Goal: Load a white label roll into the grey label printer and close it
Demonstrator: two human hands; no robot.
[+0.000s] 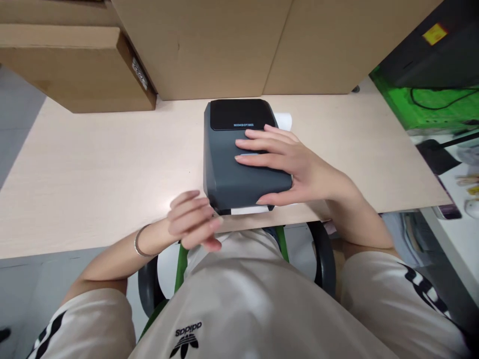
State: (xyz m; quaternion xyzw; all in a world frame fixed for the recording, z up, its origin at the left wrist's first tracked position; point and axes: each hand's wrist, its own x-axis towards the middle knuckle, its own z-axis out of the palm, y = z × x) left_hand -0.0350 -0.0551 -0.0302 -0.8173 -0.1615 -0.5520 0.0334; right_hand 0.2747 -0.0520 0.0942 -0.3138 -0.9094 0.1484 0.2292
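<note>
A dark grey device [232, 172] with a glossy black top panel and the letters NIIMBOT stands on the pale wooden table. My right hand [280, 162] lies on its right side, fingers spread over the top and thumb at the near right edge. Close to the device's near left corner is my left hand [194, 219], its fingers curled and a little blurred; whether it holds something cannot be made out. White paper [250, 210] shows under the device's near edge. Behind its right side a white roll [285, 121] is partly visible.
Large cardboard boxes [224, 45] line the table's [93, 184] far edge, with a flatter box [97, 75] at the far left. On the right are a green surface [430, 107], a dark case [430, 55] and a white side desk [454, 219]. Chair armrests flank my body.
</note>
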